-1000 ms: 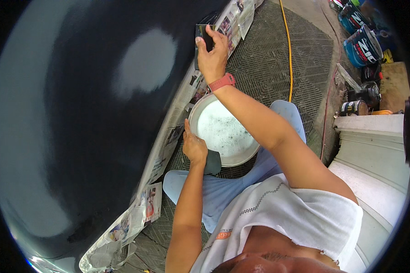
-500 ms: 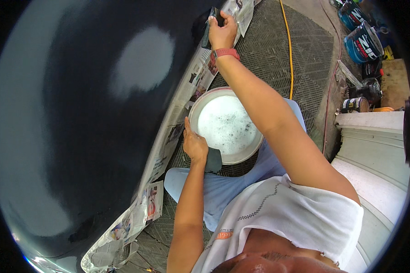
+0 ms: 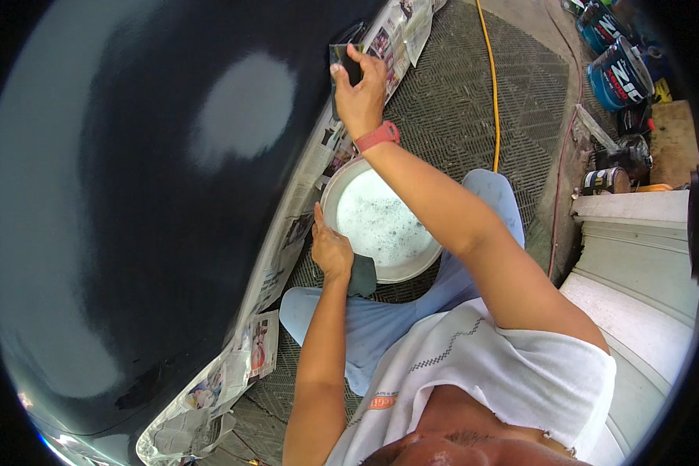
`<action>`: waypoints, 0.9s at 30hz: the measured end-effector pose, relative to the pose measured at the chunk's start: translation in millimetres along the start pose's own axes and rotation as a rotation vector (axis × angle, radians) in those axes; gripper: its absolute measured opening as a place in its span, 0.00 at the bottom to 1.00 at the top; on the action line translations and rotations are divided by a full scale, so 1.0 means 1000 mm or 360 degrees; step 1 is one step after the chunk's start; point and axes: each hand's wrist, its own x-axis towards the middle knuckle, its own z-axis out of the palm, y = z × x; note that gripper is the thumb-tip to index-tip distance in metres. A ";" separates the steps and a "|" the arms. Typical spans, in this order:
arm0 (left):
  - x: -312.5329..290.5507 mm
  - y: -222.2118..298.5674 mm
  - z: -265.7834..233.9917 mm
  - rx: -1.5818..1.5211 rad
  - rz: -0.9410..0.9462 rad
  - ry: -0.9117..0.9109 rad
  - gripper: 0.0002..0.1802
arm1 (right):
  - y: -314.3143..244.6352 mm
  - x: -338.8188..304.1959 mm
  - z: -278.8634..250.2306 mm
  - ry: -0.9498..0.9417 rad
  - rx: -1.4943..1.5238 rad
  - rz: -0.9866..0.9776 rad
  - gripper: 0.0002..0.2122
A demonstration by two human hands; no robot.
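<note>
My right hand (image 3: pixel 361 99) grips a dark, flat sanding block (image 3: pixel 348 60) between thumb and fingers. The block is against the lower edge of a glossy black car panel (image 3: pixel 171 272). At the near left rim of a round basin (image 3: pixel 398 276) is my left hand (image 3: pixel 332 250), its fingers along the outside of the rim. A limp dark grey sheet that looks like sandpaper (image 3: pixel 363 278) is held by that hand and hangs beside the basin. White foam covers the water (image 3: pixel 380 213) inside.
Taped newspaper (image 3: pixel 260 342) borders the panel's lower edge. The basin stands by my bent legs on a ribbed mat (image 3: pixel 474 101). A yellow hose (image 3: pixel 495 93) crosses the mat. Blue pails (image 3: pixel 620 74), a small can (image 3: pixel 606 180) and a white ridged panel (image 3: pixel 633 256) are at the right.
My right hand has moved the block down and a little left along the panel's edge, toward me. The basin has shifted slightly; my left hand stays at its rim.
</note>
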 end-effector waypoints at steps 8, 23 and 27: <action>0.002 0.003 0.000 0.0013 -0.0002 -0.0019 0.42 | -0.004 0.000 -0.005 -0.0063 -0.0049 -0.0021 0.19; 0.001 0.004 -0.001 -0.0024 -0.0045 -0.0095 0.44 | 0.014 0.039 0.001 0.0040 -0.0094 0.0160 0.22; 0.000 -0.003 0.003 0.0037 0.0000 0.0009 0.44 | -0.004 0.000 0.000 -0.0068 -0.0089 0.0049 0.21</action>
